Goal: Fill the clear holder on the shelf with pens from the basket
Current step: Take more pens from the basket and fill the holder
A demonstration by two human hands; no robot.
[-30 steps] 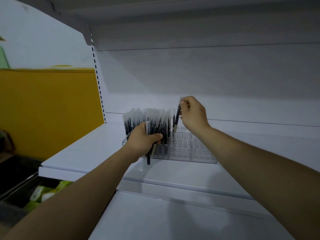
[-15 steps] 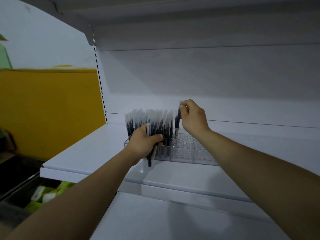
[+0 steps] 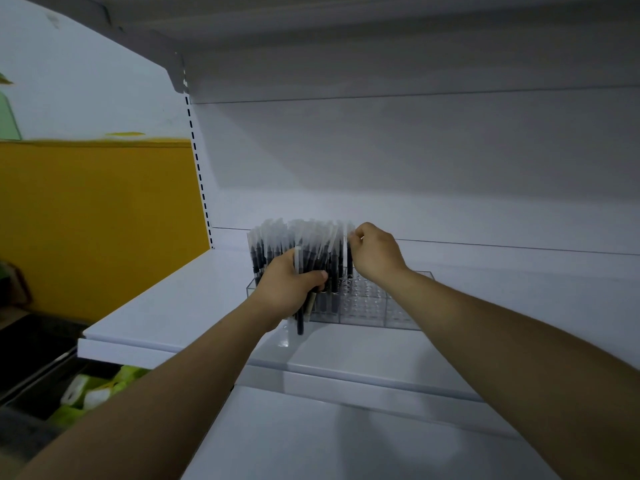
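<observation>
A clear holder (image 3: 363, 308) with rows of round holes stands on the white shelf (image 3: 166, 306). Its left part is packed with several upright black pens in clear sleeves (image 3: 277, 237); the right part shows bare holes. My left hand (image 3: 287, 289) grips a bundle of sleeved pens in front of the holder's left end, one pen tip sticking out below the fist. My right hand (image 3: 375, 252) pinches the top of a single pen (image 3: 349, 258) that stands upright at the right edge of the filled rows, its lower end down in the holder. The basket is not in view.
The shelf's back panel rises behind the holder and an upper shelf (image 3: 381, 46) hangs overhead. A lower white shelf (image 3: 311, 438) lies below. Left of the unit are a yellow wall (image 3: 97, 220) and a dark bin with green-and-white packs (image 3: 93, 393).
My right hand has lowered its pen from above the holder down into a hole beside the filled rows. My left hand keeps its bundle almost in place.
</observation>
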